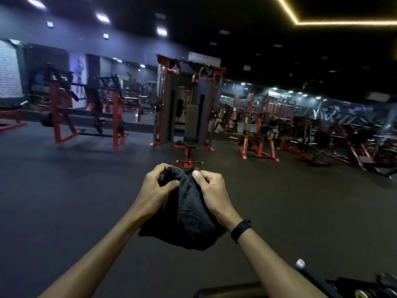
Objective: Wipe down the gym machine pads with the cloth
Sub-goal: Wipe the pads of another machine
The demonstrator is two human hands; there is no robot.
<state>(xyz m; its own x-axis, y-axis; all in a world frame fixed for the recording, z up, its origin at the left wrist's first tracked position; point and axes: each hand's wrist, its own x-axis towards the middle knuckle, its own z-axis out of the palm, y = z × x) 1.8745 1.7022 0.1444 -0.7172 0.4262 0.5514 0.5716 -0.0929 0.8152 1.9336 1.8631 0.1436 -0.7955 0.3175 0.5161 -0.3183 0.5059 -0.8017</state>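
Note:
A dark grey cloth (187, 218) hangs bunched between both hands in front of me, above the floor. My left hand (156, 188) grips its upper left part with curled fingers. My right hand (211, 190) pinches the upper right edge, thumb on top; a black band sits on that wrist. Straight ahead stands an upright bench with a dark back pad (191, 123) and a small seat pad (186, 144) on a red frame. A dark pad edge (227, 292) shows at the bottom of the view.
Red and black machines fill the room: a cable tower (169, 100) behind the bench, a rack (86, 108) to the left, several plate-loaded machines (300, 134) to the right. Dark rubber floor (75, 190) lies between me and them. A metal bar end (300, 264) pokes up at bottom right.

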